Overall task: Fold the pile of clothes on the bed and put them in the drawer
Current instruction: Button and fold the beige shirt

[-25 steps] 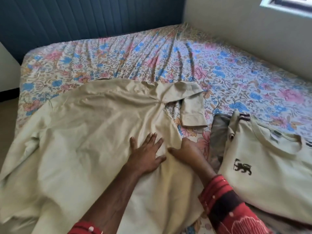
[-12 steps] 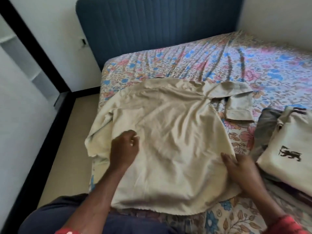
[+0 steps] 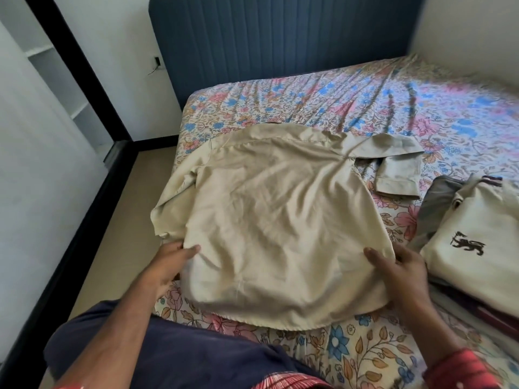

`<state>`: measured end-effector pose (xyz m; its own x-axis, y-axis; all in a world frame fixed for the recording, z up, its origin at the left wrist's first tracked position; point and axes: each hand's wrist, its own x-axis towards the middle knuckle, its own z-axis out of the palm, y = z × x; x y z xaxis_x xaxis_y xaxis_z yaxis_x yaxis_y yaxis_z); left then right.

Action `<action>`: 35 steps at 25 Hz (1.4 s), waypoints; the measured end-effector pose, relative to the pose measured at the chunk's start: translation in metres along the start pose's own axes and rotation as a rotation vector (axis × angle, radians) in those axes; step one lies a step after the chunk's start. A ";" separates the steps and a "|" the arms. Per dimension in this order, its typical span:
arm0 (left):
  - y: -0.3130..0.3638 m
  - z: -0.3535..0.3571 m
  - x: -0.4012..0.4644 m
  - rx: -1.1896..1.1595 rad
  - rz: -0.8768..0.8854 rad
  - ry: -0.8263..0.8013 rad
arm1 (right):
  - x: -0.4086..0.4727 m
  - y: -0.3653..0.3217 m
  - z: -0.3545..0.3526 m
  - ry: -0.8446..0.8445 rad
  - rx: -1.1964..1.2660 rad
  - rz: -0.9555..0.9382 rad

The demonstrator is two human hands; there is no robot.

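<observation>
Beige shirt (image 3: 280, 220) spread back-up on the bed (image 3: 365, 113); left hand (image 3: 168, 262) and right hand (image 3: 401, 265) pinch its lower side edges, fingers clamped on fabric.

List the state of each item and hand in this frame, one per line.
Beige shirt: spread back-up on the bed, not yet folded, right sleeve bent over.
Cream T-shirt: folded, on top of the stack at right.
Grey garment: under the T-shirt, partly hidden.
Bedsheet: wrinkled.
Left hand: pinching the shirt's left edge.
Right hand: holding the shirt's right edge.
</observation>
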<state>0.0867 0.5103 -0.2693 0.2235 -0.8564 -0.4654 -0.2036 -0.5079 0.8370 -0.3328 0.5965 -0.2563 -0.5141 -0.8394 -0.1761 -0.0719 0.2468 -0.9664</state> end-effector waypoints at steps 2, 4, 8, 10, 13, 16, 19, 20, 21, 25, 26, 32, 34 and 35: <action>0.000 0.001 -0.006 -0.239 -0.044 -0.032 | 0.003 0.000 -0.003 0.004 -0.024 0.014; 0.003 -0.002 -0.015 -0.263 -0.056 -0.031 | 0.004 0.001 -0.002 0.052 -0.113 0.011; -0.005 -0.016 -0.018 0.252 0.007 -0.023 | -0.005 -0.003 -0.006 0.113 -0.531 -0.121; -0.009 -0.019 -0.016 0.711 0.110 0.085 | -0.013 -0.005 -0.006 0.050 -0.842 -0.175; -0.007 0.000 -0.021 0.963 0.515 0.189 | -0.025 -0.005 -0.009 0.071 -1.103 -0.341; 0.008 0.037 -0.047 0.817 0.674 -0.203 | -0.042 -0.010 0.002 -0.107 -1.022 -0.648; 0.007 0.077 -0.071 1.018 0.672 -0.521 | -0.058 0.001 0.023 -0.737 -1.170 -0.749; 0.004 0.086 -0.076 1.083 0.685 -0.550 | -0.060 0.011 0.028 -0.816 -1.242 -0.765; 0.001 0.092 -0.080 1.132 0.697 -0.556 | -0.058 0.020 0.033 -0.815 -1.260 -0.775; -0.001 0.100 -0.088 1.255 0.749 -0.540 | -0.043 0.012 0.042 -0.681 -1.141 -0.812; 0.000 0.102 -0.089 1.254 0.743 -0.527 | -0.036 0.002 0.045 -0.640 -1.090 -0.810; 0.021 0.097 -0.059 0.845 0.669 -0.288 | -0.004 -0.036 0.074 -0.181 -1.043 -0.827; 0.026 0.094 -0.054 0.935 0.888 -0.009 | -0.017 -0.034 0.077 -0.067 -0.921 -0.917; 0.025 0.095 -0.054 0.987 1.038 0.134 | -0.030 -0.028 0.077 -0.101 -0.846 -1.002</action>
<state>-0.0215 0.5353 -0.2506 -0.3575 -0.8857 0.2963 -0.8797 0.4258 0.2116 -0.2498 0.5774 -0.2386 0.1376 -0.8579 0.4950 -0.9111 -0.3057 -0.2765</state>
